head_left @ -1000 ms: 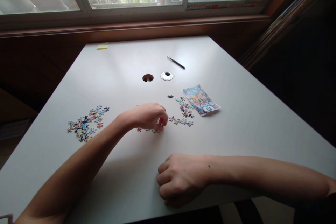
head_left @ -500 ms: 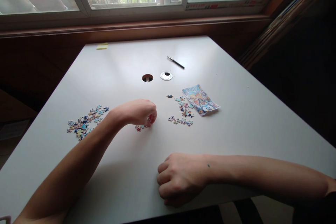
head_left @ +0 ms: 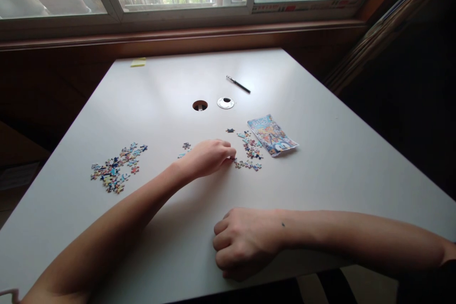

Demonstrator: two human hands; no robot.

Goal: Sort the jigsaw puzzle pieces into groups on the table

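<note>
My left hand [head_left: 212, 156] reaches over the middle of the white table, its fingertips pressed together at the left end of a row of puzzle pieces [head_left: 248, 165]. Whatever the fingertips pinch is too small to make out. More pieces [head_left: 251, 145] lie in a cluster beside the colourful printed sheet [head_left: 272, 135]. A few pieces [head_left: 186, 145] show behind my left wrist, partly covered. At the left lies a larger pile of puzzle pieces [head_left: 114, 171]. My right hand [head_left: 245, 242] rests on the table near its front edge, curled into a fist.
A black pen [head_left: 238, 84] lies toward the back of the white table [head_left: 171, 80]. Near it are a round hole [head_left: 200, 105] and a silver round cover [head_left: 225, 103]. A yellow sticky note [head_left: 138, 62] is at the back left edge, below the window.
My left hand has moved right, from the middle pieces to the row at the right. Pieces in the left pile and behind my wrist are now uncovered. My right hand stays still.
</note>
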